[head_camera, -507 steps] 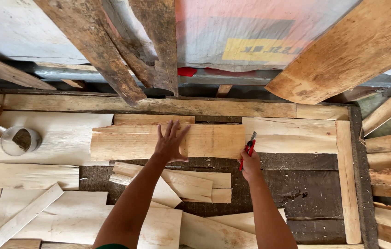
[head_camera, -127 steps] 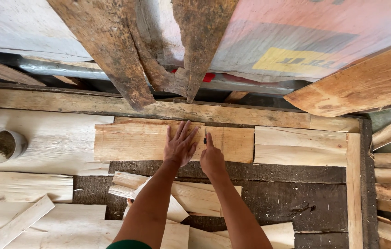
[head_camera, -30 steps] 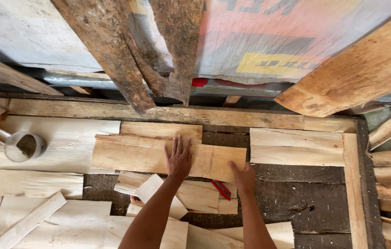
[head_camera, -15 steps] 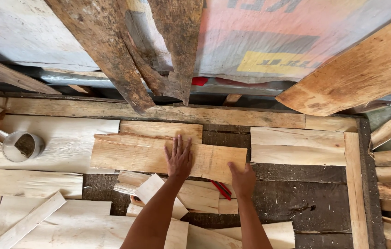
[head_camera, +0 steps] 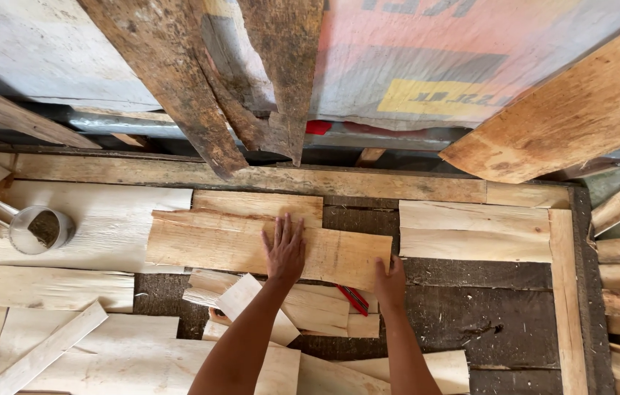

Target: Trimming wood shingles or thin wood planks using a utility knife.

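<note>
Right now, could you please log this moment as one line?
left hand flat on wood sheet | right hand gripping its corner | red cutter lying below

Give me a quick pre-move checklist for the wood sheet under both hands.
1. Left hand flat on the wood sheet, fingers spread: ok.
2. Right hand on the sheet's right corner: ok; grip underneath: cannot tell.
3. Sheet lying flat: not ok, it overlaps a second sheet behind it.
4. Red-handled tool away from the sheet: not ok, it pokes out from under the near edge by the right hand.
5. Metal can out of the way: ok, far left.
6. Gap to the right-hand sheet: ok, dark bench shows between.
</note>
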